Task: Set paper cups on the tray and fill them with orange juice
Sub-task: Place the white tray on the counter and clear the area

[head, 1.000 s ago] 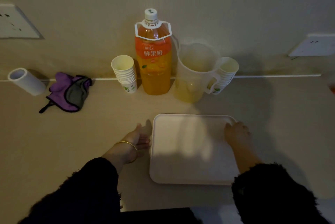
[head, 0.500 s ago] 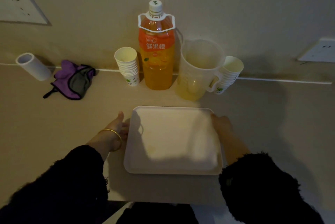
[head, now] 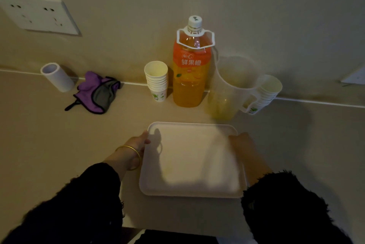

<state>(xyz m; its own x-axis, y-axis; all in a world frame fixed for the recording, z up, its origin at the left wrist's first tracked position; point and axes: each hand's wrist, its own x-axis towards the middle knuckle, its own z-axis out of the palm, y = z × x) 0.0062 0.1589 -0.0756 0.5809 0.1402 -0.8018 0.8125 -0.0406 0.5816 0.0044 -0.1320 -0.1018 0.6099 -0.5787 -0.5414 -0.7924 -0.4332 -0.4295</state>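
Dim indoor light, and this reads as a home: a pale counter runs straight into a plain cream wall with a white socket plate low above it. Household bits line the back: a shop-bought orange juice bottle, stacked paper cups, a plastic jug, a purple cloth tossed beside a white roll. Kitchen or another room, can't tell

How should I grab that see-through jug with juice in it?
Take the jug by its handle, coming from the right. The jug stands upright and the handle loop sticks out on that side, in front of the right cup stack.
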